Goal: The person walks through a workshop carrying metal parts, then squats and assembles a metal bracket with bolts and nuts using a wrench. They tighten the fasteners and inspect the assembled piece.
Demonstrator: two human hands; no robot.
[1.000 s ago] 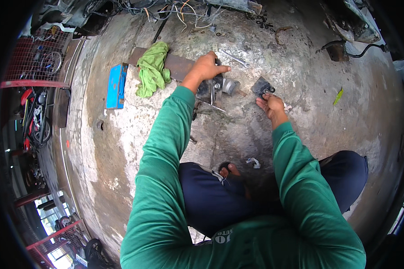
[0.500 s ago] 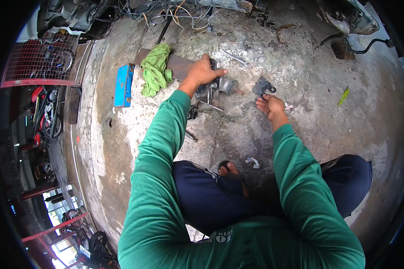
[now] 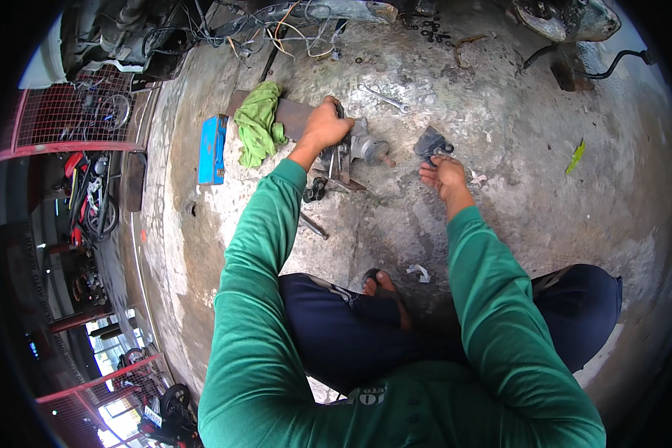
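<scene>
My left hand (image 3: 327,127) is closed over the top of a dark greasy metal part (image 3: 336,158). A grey cylinder-shaped piece (image 3: 370,149) sticks out to its right, with a brownish stub at the end. My right hand (image 3: 448,176) pinches the near edge of a small dark angular part (image 3: 430,143) just above the floor or on it; I cannot tell which. Beyond the hands lies a combination wrench (image 3: 384,98). Nearer me are a small black part (image 3: 315,190) and a metal rod-like tool (image 3: 313,225).
A green rag (image 3: 258,123) drapes over a flat brown plate (image 3: 294,117). Left of it stands a blue metal box (image 3: 212,149). Loose wires (image 3: 284,33) hang at the far edge. Crumpled white paper (image 3: 420,272) lies by my foot, a green leaf (image 3: 576,157) far right.
The view has shifted slightly. My left thumb, stretched out to the right before, is now drawn in against the metal part. My right hand keeps its hold on the dark angular part.
</scene>
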